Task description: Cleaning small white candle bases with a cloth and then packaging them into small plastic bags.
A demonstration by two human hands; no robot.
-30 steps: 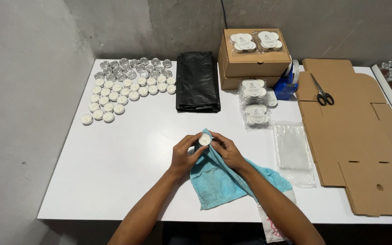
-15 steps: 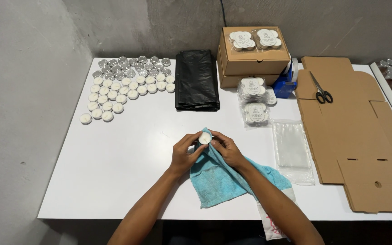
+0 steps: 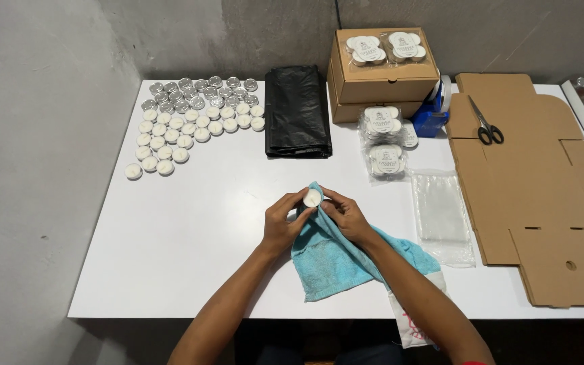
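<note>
Both hands, left hand [image 3: 280, 223] and right hand [image 3: 346, 217], gripped one tealight [image 3: 312, 198] in blue cloth [image 3: 336, 260]; many tealights [image 3: 187, 122] waited at table's far-left corner.

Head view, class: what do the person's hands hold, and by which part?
Both the left hand and right hand pinch a small white tealight by its rim, against a blue cloth.

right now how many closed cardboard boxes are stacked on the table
2. The upper cardboard box sits at the table's back edge with two candle packs on its lid; the lower cardboard box lies directly beneath it, mostly hidden. Others may be hidden behind.
</note>
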